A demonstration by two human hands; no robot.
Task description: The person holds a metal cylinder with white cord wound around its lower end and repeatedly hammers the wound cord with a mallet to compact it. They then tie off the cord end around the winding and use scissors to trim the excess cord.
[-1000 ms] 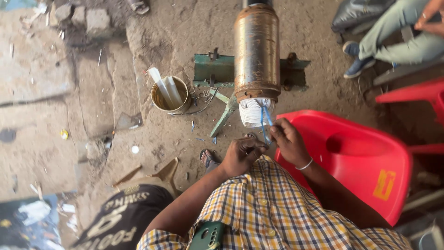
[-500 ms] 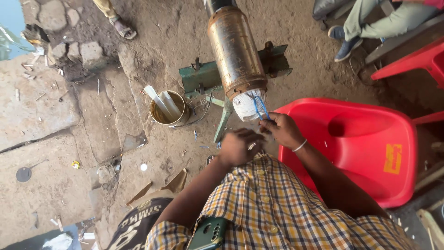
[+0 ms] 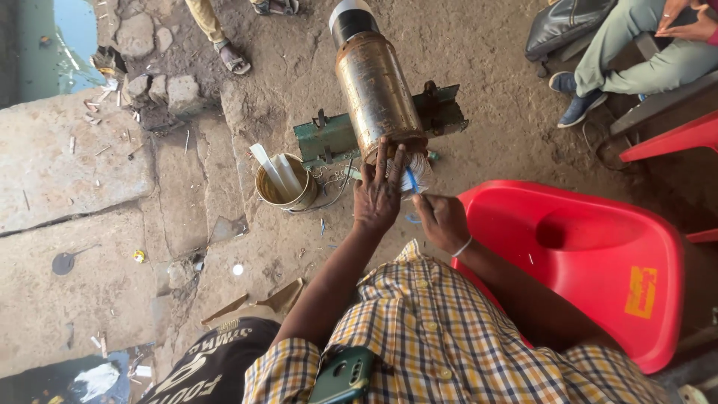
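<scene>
A rusty metal cylinder (image 3: 376,84) lies clamped on a green metal stand (image 3: 327,138), its near end wrapped in white material (image 3: 419,170). My left hand (image 3: 378,191) lies flat on that near end, fingers spread over the rim. My right hand (image 3: 440,218) sits just beside it and pinches a thin blue strip (image 3: 410,179) that runs to the white end. A bracelet rings my right wrist.
A tin can (image 3: 283,188) with white strips stands left of the stand. A red plastic chair (image 3: 591,254) is on my right. Another person's legs (image 3: 621,52) and a sandalled foot (image 3: 235,58) are at the top. A phone (image 3: 345,374) sits in my shirt pocket.
My left hand has moved up from below the cylinder's end and now lies spread on it. The view has swung, so the cylinder leans the other way.
</scene>
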